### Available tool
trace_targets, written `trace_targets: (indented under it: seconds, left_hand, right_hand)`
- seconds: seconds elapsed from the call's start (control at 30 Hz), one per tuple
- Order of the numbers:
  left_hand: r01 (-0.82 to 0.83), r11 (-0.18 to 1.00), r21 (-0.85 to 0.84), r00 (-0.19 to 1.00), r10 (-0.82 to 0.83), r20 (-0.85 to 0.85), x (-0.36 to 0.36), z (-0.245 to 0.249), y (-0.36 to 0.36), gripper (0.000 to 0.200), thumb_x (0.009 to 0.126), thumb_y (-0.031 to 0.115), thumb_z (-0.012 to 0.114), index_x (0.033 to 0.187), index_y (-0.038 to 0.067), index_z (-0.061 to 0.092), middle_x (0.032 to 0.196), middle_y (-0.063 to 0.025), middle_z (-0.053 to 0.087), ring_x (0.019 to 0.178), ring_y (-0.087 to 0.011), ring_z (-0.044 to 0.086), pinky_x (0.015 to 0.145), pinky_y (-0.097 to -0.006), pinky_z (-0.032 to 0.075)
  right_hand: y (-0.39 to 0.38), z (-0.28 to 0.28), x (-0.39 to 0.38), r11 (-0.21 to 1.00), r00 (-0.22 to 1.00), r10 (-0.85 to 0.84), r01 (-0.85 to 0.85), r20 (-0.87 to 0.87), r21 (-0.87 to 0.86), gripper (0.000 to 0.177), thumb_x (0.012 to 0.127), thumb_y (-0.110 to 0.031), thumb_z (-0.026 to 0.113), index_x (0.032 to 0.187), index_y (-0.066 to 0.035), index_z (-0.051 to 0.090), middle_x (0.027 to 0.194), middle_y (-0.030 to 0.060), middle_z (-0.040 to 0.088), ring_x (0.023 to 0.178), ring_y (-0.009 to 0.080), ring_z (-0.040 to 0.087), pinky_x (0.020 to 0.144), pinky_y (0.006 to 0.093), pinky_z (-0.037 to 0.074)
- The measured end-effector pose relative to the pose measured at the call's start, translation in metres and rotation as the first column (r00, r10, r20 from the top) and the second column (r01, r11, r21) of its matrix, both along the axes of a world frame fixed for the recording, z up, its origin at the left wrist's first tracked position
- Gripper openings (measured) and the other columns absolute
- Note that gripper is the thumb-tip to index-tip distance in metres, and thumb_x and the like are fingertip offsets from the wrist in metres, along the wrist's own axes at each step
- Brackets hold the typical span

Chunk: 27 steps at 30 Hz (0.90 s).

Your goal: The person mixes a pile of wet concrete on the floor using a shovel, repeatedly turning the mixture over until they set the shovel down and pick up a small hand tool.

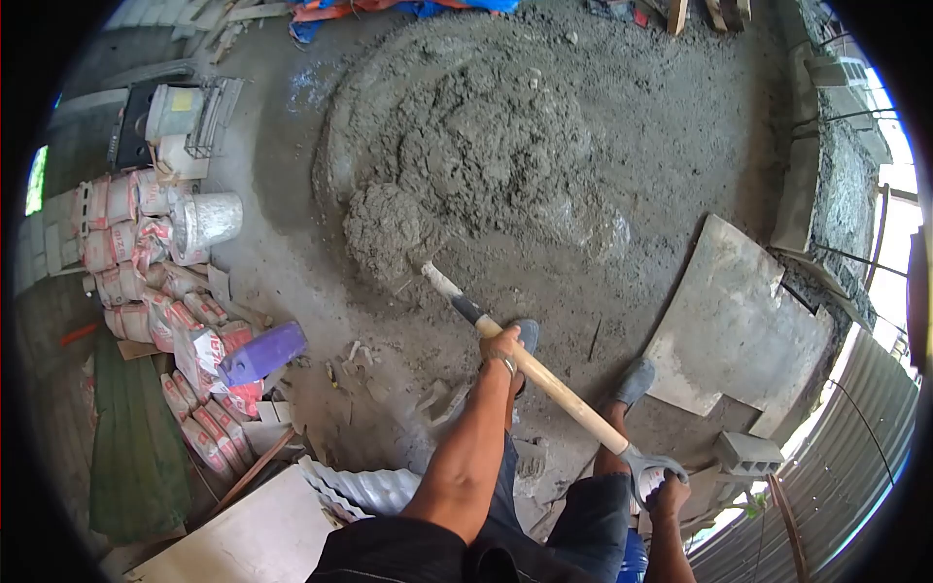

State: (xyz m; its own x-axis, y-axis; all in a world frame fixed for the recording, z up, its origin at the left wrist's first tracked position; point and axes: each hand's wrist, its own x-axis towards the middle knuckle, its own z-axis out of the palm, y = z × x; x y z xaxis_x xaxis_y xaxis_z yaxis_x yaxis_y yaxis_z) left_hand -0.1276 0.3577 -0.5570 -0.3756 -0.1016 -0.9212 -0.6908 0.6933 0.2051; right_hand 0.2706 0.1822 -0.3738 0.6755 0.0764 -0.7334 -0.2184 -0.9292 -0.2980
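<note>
My left hand [501,345] is wrapped round the wooden shaft of a shovel [564,394], low down near its black collar. At the other end, my right hand [669,494] grips the grey D-shaped handle [649,468]. The shovel slants up and left, away from my feet. A rounded lump of wet concrete [387,228] sits at its far end, and the blade is hidden by it. Just beyond spreads a broad, rough pile of wet grey concrete [496,146] on the ground.
Several cement bags [121,248] are stacked at the left, beside a whitish bucket [207,222] and a purple container [262,353]. A flat grey board [743,316] lies at the right, with a hollow block [746,453] below it. Corrugated sheet [364,486] lies near my legs.
</note>
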Motion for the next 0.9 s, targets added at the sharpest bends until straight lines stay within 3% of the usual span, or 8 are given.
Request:
trace_targets:
  seconds: [0.1,0.23,0.37,0.53,0.57,0.63,0.73,0.9]
  left_hand:
    - [0.258,0.961,0.097,0.952,-0.236,-0.193,0.01,-0.009,-0.021,0.05,0.069,0.008,0.076,0.108,-0.005,0.048,0.094,-0.014,0.056,0.077,-0.0246,0.06,0.061,-0.0332,0.054]
    - [0.336,0.929,0.158,0.932,-0.352,0.088,0.031,0.087,0.038,0.055,0.064,0.025,0.078,0.103,-0.006,0.055,0.093,-0.0141,0.061,0.078,-0.024,0.063,0.06,-0.035,0.051]
    - [0.622,0.761,-0.187,0.774,-0.634,-0.006,0.058,0.071,0.105,0.05,0.064,0.023,0.074,0.101,-0.007,0.059,0.092,-0.0185,0.063,0.08,-0.0274,0.063,0.068,-0.0365,0.051]
    - [0.494,0.865,0.094,0.87,-0.493,-0.037,0.115,0.094,0.096,0.045,0.064,0.02,0.074,0.099,-0.005,0.058,0.091,-0.0175,0.062,0.077,-0.0278,0.062,0.07,-0.0368,0.05]
    - [0.402,0.887,0.228,0.914,-0.402,-0.045,0.127,0.099,0.091,0.04,0.065,0.019,0.074,0.096,-0.003,0.058,0.089,-0.0156,0.062,0.075,-0.0272,0.062,0.07,-0.0375,0.05]
    - [0.257,0.905,0.34,0.947,-0.306,0.1,0.159,0.143,0.093,0.027,0.07,0.015,0.072,0.089,0.003,0.056,0.081,-0.0105,0.058,0.071,-0.0256,0.059,0.067,-0.0398,0.05]
    - [-0.03,0.865,0.5,0.915,-0.178,0.363,0.208,0.17,0.1,0.021,0.076,0.017,0.07,0.086,0.009,0.053,0.076,-0.0076,0.057,0.069,-0.0253,0.059,0.066,-0.0443,0.05]
    - [0.089,0.937,0.338,0.887,-0.229,0.4,0.322,0.095,0.088,0.025,0.076,0.024,0.071,0.076,0.012,0.049,0.058,-0.0058,0.05,0.049,-0.0231,0.051,0.051,-0.038,0.046]
  right_hand:
    - [-0.008,0.018,0.028,0.971,0.945,-0.223,0.192,-0.241,-0.143,0.006,0.079,-0.011,0.057,0.074,-0.008,0.056,0.053,0.0006,0.043,0.039,0.0131,0.041,0.038,0.0277,0.033]
    - [-0.052,-0.013,0.094,0.906,0.775,-0.07,-0.214,-0.628,-0.365,0.014,0.085,-0.014,0.055,0.089,-0.003,0.062,0.063,0.0084,0.06,0.047,0.0211,0.056,0.044,0.0312,0.045]
    - [-0.06,-0.014,0.107,0.733,0.455,0.303,-0.673,-0.837,-0.1,0.02,0.084,-0.015,0.054,0.084,0.001,0.065,0.07,0.0148,0.064,0.057,0.0252,0.064,0.049,0.0356,0.051]
    - [-0.02,0.056,0.106,0.931,0.873,0.218,-0.321,-0.437,-0.176,0.018,0.075,-0.012,0.057,0.086,0.001,0.061,0.062,0.0058,0.055,0.053,0.0198,0.052,0.051,0.0341,0.044]
    - [-0.031,0.058,0.128,0.879,0.86,0.435,-0.47,-0.268,-0.084,0.02,0.074,-0.013,0.057,0.088,0.001,0.057,0.067,0.0049,0.055,0.061,0.0171,0.053,0.056,0.0307,0.044]
    - [-0.041,0.045,0.155,0.856,0.867,0.228,-0.395,0.442,0.334,0.013,0.078,-0.015,0.06,0.083,-0.004,0.057,0.061,-0.0003,0.051,0.05,0.0103,0.046,0.045,0.0296,0.037]
    - [-0.053,0.065,0.222,0.962,0.998,-0.031,0.016,0.049,0.273,0.015,0.08,-0.016,0.059,0.088,-0.003,0.057,0.068,0.0038,0.055,0.058,0.0096,0.05,0.052,0.0238,0.04]
    - [-0.053,0.118,0.262,0.965,0.973,-0.14,0.093,0.183,0.247,0.018,0.081,-0.021,0.062,0.085,-0.005,0.056,0.054,0.0038,0.049,0.041,0.0134,0.048,0.038,0.0277,0.037]
